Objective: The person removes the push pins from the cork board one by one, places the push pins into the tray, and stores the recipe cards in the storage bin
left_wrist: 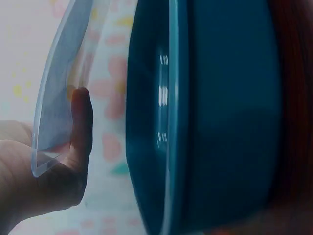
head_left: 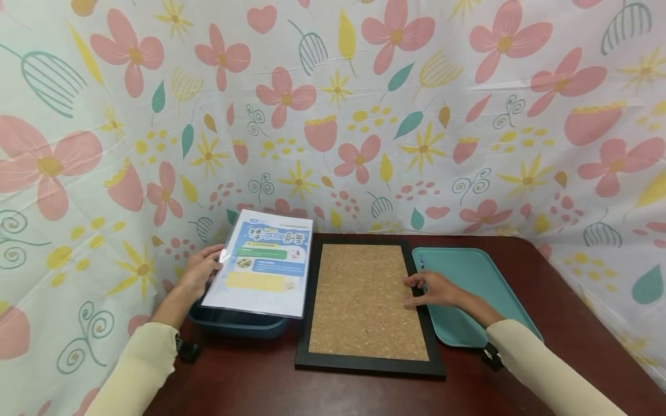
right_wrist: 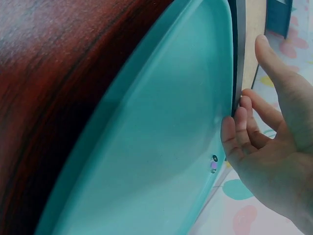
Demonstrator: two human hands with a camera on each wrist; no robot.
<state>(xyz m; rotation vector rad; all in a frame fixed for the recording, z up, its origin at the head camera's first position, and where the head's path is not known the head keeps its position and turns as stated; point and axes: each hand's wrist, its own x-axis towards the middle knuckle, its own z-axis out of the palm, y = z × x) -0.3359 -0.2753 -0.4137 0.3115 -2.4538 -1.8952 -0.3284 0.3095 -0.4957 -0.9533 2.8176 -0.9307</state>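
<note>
My left hand (head_left: 200,273) grips the left edge of a printed sheet (head_left: 266,289) in a clear plastic sleeve. The sheet is held tilted above a dark blue plastic bin (head_left: 240,327), apart from its rim in the left wrist view. Beside it, a cork board (head_left: 366,300) with a black frame lies flat on the table. My right hand (head_left: 438,290) is over the board's right edge, fingers loosely bent, with nothing between them. Whether its fingertips touch the frame, I cannot tell.
A teal tray (head_left: 476,274) lies right of the board, under my right forearm. A few small pins (right_wrist: 214,164) sit near its far left corner. The dark red wooden table (head_left: 359,396) meets a flower-print cloth (head_left: 333,115) at the back and left.
</note>
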